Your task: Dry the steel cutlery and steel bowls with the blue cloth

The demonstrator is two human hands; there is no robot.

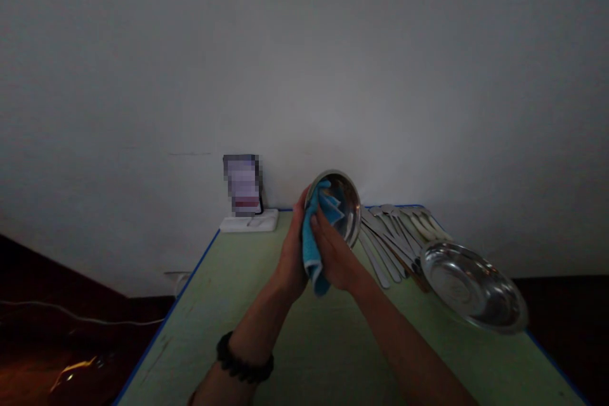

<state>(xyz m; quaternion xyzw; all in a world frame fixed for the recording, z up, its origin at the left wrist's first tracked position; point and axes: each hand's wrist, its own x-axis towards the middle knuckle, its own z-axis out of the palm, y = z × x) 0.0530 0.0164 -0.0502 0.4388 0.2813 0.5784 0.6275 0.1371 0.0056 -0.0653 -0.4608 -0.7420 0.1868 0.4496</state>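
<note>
A shiny metal bowl is held up over the table, tilted so its inside faces me. My left hand grips it from the left, fingers behind the rim and partly hidden. Across the bowl's left edge hangs a blue cloth, its folds reaching inside. My right hand is closed on this cloth, pressing it against the inner wall with the fingertips tucked in the bowl. A dark beaded bracelet circles my left wrist.
Several pieces of metal cutlery lie fanned out at the back right. Beside them a wide metal basin extends over the right edge of the green table. A phone stands in a white holder against the wall.
</note>
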